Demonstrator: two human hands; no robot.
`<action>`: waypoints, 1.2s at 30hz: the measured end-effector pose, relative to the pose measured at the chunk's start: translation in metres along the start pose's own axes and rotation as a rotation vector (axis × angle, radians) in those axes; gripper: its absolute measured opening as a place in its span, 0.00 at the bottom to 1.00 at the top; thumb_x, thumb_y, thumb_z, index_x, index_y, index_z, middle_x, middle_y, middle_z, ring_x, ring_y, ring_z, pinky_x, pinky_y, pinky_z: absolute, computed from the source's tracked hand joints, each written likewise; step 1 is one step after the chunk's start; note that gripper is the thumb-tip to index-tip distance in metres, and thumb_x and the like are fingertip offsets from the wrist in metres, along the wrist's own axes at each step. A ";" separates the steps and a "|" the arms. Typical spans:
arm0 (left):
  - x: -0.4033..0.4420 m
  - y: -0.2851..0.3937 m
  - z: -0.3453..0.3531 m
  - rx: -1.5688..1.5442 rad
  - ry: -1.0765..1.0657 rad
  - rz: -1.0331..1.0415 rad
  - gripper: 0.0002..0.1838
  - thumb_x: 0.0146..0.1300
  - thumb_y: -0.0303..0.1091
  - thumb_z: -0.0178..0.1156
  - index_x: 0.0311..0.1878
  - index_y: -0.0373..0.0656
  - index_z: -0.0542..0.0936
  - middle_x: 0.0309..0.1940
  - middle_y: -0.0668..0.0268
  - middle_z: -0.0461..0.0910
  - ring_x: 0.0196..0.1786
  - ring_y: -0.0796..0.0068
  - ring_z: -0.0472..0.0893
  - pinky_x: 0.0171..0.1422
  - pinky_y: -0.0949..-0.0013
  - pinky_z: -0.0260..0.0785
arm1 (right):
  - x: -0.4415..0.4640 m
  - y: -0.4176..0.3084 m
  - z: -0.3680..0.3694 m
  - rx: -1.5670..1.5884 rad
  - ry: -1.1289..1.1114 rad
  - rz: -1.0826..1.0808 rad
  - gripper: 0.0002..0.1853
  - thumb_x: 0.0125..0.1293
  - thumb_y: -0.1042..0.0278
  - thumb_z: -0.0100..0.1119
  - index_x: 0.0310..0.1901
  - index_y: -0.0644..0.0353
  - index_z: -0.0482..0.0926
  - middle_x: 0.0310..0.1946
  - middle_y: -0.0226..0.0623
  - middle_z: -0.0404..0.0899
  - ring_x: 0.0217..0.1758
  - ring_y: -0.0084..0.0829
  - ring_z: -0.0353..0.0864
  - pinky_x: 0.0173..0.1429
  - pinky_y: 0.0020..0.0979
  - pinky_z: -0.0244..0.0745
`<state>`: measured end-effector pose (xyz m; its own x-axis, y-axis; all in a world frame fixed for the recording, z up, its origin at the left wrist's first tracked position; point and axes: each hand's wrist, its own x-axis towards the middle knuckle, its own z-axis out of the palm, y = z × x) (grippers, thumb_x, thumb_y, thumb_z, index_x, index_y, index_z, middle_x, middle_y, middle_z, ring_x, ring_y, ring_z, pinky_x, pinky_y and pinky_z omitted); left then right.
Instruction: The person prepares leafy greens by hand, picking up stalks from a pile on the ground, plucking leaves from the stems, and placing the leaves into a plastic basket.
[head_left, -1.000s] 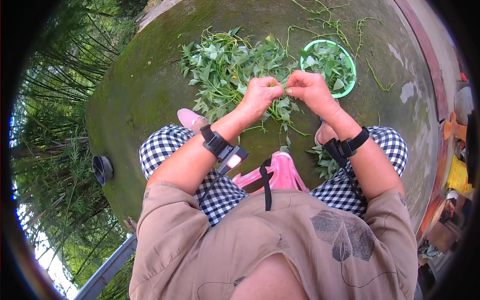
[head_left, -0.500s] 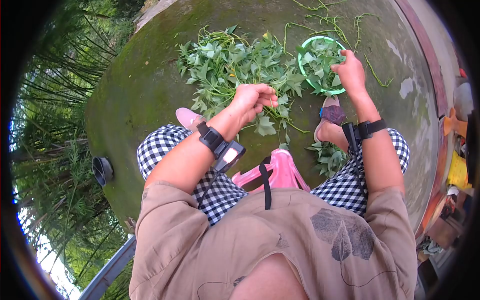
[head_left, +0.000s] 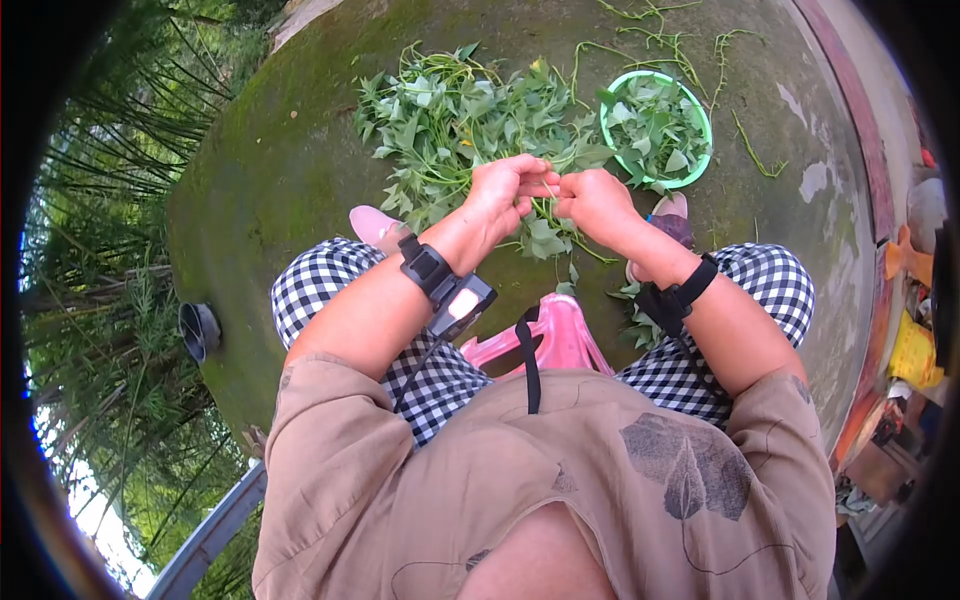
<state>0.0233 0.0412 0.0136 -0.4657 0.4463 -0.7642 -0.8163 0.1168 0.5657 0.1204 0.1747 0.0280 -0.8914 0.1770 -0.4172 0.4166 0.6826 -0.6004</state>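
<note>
My left hand (head_left: 505,195) is closed round a leafy green stem, over the lower right edge of a large heap of leafy vines (head_left: 450,115). Right beside it, my right hand (head_left: 597,205) pinches at the same stem, its fingertips nearly touching the left fingers. Leaves of the held stem (head_left: 545,238) hang below the hands. A light green basket (head_left: 708,132) with loose green leaves inside stands just beyond my right hand.
Bare stems (head_left: 660,42) lie on the mossy ground (head_left: 270,200) behind the basket. A pink stool (head_left: 565,335) is between my knees, with leaves beside my right foot. A dark pot (head_left: 200,333) stands at the left; assorted items line the right edge.
My right hand was over the basket half a second ago and has come back left to my left hand, closing on the stem. My left hand has barely moved.
</note>
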 end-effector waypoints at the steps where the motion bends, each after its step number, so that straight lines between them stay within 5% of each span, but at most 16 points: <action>1: 0.000 0.001 -0.002 0.003 0.031 0.005 0.05 0.57 0.29 0.59 0.34 0.39 0.80 0.31 0.61 0.85 0.30 0.73 0.85 0.21 0.76 0.55 | 0.002 0.002 -0.006 -0.060 -0.072 -0.006 0.12 0.50 0.60 0.65 0.32 0.60 0.84 0.32 0.47 0.84 0.40 0.47 0.83 0.45 0.45 0.76; 4: 0.006 0.007 -0.010 0.027 0.107 0.017 0.05 0.56 0.27 0.58 0.34 0.38 0.80 0.30 0.61 0.84 0.30 0.71 0.86 0.20 0.75 0.54 | 0.006 0.004 -0.046 -0.178 -0.265 0.094 0.11 0.49 0.65 0.63 0.32 0.62 0.84 0.32 0.49 0.83 0.40 0.48 0.83 0.45 0.45 0.76; 7: 0.014 0.004 -0.022 0.186 0.072 -0.056 0.08 0.52 0.22 0.60 0.37 0.36 0.80 0.28 0.59 0.83 0.26 0.73 0.83 0.17 0.75 0.54 | 0.019 0.040 -0.073 -0.251 -0.119 0.261 0.11 0.50 0.64 0.63 0.34 0.61 0.85 0.34 0.52 0.83 0.42 0.49 0.83 0.47 0.44 0.77; 11: 0.001 -0.011 -0.021 0.712 -0.232 -0.092 0.15 0.51 0.22 0.62 0.45 0.38 0.81 0.31 0.58 0.83 0.20 0.75 0.79 0.18 0.75 0.60 | 0.030 0.085 -0.090 -0.373 0.214 0.445 0.15 0.53 0.61 0.63 0.41 0.59 0.85 0.42 0.52 0.83 0.48 0.49 0.83 0.50 0.44 0.77; 12: -0.004 -0.019 -0.018 0.905 -0.270 0.046 0.17 0.54 0.25 0.64 0.48 0.38 0.80 0.30 0.58 0.82 0.16 0.74 0.77 0.17 0.72 0.62 | 0.029 0.085 -0.093 -0.401 0.254 0.497 0.17 0.53 0.60 0.63 0.42 0.59 0.85 0.43 0.52 0.83 0.49 0.49 0.83 0.51 0.44 0.77; 14: -0.004 -0.022 -0.012 1.293 -0.304 -0.050 0.13 0.56 0.28 0.66 0.43 0.33 0.80 0.28 0.57 0.82 0.14 0.74 0.74 0.17 0.70 0.63 | 0.029 0.082 -0.095 -0.398 0.270 0.532 0.19 0.54 0.57 0.64 0.44 0.59 0.84 0.45 0.50 0.83 0.51 0.48 0.82 0.51 0.44 0.76; 18: -0.003 -0.023 -0.012 0.877 -0.251 -0.062 0.10 0.60 0.33 0.66 0.34 0.34 0.79 0.26 0.58 0.82 0.12 0.78 0.72 0.16 0.74 0.61 | 0.029 0.055 -0.079 -0.207 0.208 0.348 0.17 0.54 0.56 0.66 0.41 0.57 0.84 0.42 0.46 0.84 0.48 0.47 0.83 0.50 0.44 0.76; 20: 0.001 -0.019 -0.014 0.583 -0.194 -0.023 0.11 0.61 0.35 0.64 0.31 0.35 0.79 0.25 0.60 0.82 0.13 0.80 0.72 0.16 0.78 0.60 | 0.030 0.055 -0.058 -0.074 0.232 0.171 0.11 0.52 0.63 0.65 0.35 0.59 0.82 0.36 0.45 0.84 0.44 0.47 0.82 0.48 0.44 0.76; 25: -0.006 0.002 -0.018 0.152 -0.293 -0.075 0.19 0.70 0.45 0.55 0.51 0.37 0.74 0.40 0.56 0.83 0.32 0.73 0.83 0.18 0.79 0.61 | -0.007 0.021 -0.037 0.125 0.183 0.056 0.08 0.52 0.67 0.66 0.31 0.61 0.81 0.28 0.43 0.82 0.34 0.39 0.82 0.41 0.39 0.74; 29: -0.014 0.006 -0.017 0.022 -0.397 -0.090 0.27 0.73 0.54 0.45 0.50 0.36 0.75 0.44 0.51 0.83 0.38 0.63 0.85 0.20 0.77 0.63 | -0.036 0.007 -0.024 0.392 0.177 0.047 0.09 0.52 0.65 0.67 0.30 0.62 0.82 0.21 0.39 0.79 0.25 0.30 0.77 0.34 0.34 0.72; 30: -0.016 0.005 -0.016 0.005 -0.416 -0.090 0.27 0.73 0.54 0.44 0.50 0.36 0.75 0.44 0.50 0.83 0.38 0.62 0.85 0.20 0.77 0.63 | -0.044 0.002 -0.016 0.396 0.173 0.004 0.07 0.56 0.69 0.65 0.32 0.64 0.80 0.20 0.28 0.76 0.23 0.20 0.74 0.27 0.25 0.68; 36: -0.047 -0.012 -0.007 -0.097 -0.479 -0.087 0.31 0.74 0.59 0.40 0.48 0.36 0.76 0.47 0.47 0.81 0.39 0.60 0.84 0.21 0.74 0.65 | -0.113 -0.040 0.031 0.432 0.273 -0.013 0.11 0.51 0.68 0.66 0.35 0.64 0.81 0.22 0.30 0.78 0.26 0.22 0.75 0.33 0.28 0.71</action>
<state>0.0529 0.0124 0.0403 -0.2038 0.7986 -0.5664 -0.8839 0.0987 0.4572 0.2103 0.1049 0.0781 -0.8871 0.3884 -0.2493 0.3897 0.3410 -0.8555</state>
